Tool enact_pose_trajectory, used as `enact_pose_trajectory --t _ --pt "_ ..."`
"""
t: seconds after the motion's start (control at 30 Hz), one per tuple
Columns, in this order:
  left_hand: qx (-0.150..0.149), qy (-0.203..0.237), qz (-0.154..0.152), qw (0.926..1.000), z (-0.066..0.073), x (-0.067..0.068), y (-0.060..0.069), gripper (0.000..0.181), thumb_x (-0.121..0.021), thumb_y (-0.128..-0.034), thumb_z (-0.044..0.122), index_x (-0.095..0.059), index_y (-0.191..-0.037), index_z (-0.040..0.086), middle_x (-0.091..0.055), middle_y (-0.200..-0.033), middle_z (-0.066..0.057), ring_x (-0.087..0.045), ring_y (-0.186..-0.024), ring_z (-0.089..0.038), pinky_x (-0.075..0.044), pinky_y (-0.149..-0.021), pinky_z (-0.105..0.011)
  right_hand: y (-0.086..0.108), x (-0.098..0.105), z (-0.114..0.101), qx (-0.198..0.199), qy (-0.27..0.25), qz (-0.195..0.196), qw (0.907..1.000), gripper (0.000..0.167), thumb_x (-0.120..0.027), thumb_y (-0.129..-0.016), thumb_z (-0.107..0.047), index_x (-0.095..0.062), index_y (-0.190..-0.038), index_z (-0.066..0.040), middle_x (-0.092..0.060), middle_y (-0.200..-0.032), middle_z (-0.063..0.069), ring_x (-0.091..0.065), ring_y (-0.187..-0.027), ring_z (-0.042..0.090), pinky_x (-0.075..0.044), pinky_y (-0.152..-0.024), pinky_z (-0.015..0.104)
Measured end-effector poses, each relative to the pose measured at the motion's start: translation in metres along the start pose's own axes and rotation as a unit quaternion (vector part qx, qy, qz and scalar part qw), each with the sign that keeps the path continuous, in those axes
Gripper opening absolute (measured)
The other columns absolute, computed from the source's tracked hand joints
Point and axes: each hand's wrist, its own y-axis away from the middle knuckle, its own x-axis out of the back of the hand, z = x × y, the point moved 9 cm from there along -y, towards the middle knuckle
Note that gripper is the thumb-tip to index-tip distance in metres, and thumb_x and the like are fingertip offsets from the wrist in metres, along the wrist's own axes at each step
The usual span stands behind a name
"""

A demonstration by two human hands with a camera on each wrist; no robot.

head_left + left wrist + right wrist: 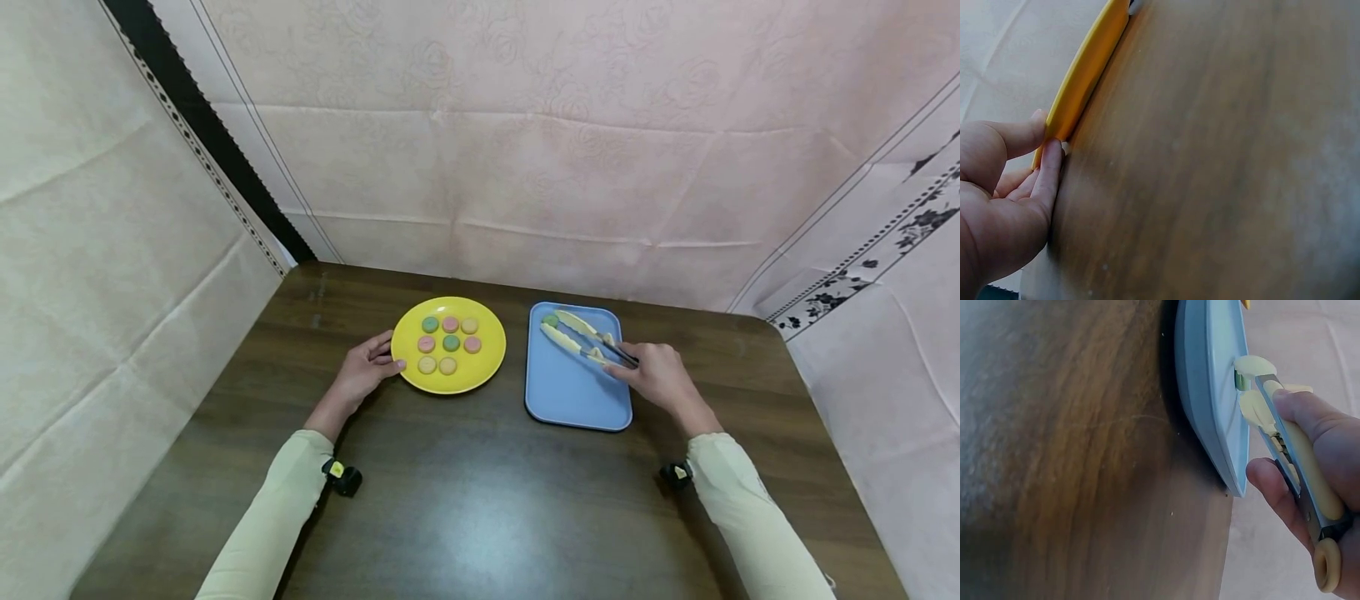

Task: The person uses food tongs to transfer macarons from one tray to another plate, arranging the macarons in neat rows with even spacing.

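Observation:
My left hand (363,371) pinches the near-left rim of a yellow plate (491,337). In the left wrist view, the thumb lies on the rim and the fingers are underneath. Several small round cookie-like discs, pink, green and cream, lie on the plate in rows. My right hand (660,379) grips tongs (576,323) with cream tips and metal arms, over a blue tray (573,396). Between the tips is a green disc (551,319), near the tray's far left corner. The right wrist view shows the green disc (1242,382) edge-on; whether the tips squeeze it I cannot tell.
Plate and tray stand side by side towards the back of a brown wooden table (465,467), with a narrow gap between them. Pale patterned cloth (525,183) hangs behind and at both sides. Each wrist wears a small black camera.

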Motion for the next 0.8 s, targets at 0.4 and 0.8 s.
enact_pose_trajectory --t 0.4,0.8 --pt "0.004 -0.007 -0.001 1.0000 -0.001 -0.001 0.000 0.075 -0.071 -0.0974 0.012 -0.032 -0.161 0.010 -0.044 -0.156 -0.020 -0.053 -0.133 -0.034 -0.052 -0.088 -0.016 0.001 0.002 -0.002 0.003 -0.003 0.004 1.0000 0.058 -0.076 -0.094 -0.035 -0.065 -0.132 0.007 -0.073 -0.095 0.022 -0.045 -0.058 0.017 -0.034 -0.047 0.028" --pt "-0.002 0.002 -0.002 1.0000 0.003 -0.001 0.002 0.074 -0.070 -0.0971 0.007 -0.033 -0.160 0.008 -0.046 -0.155 -0.020 -0.054 -0.133 -0.034 -0.053 -0.087 -0.017 0.011 0.027 -0.032 0.040 -0.004 0.041 0.9984 0.054 -0.080 -0.091 -0.031 -0.067 -0.129 0.006 -0.074 -0.096 0.020 -0.043 -0.054 0.015 -0.034 -0.044 0.026"
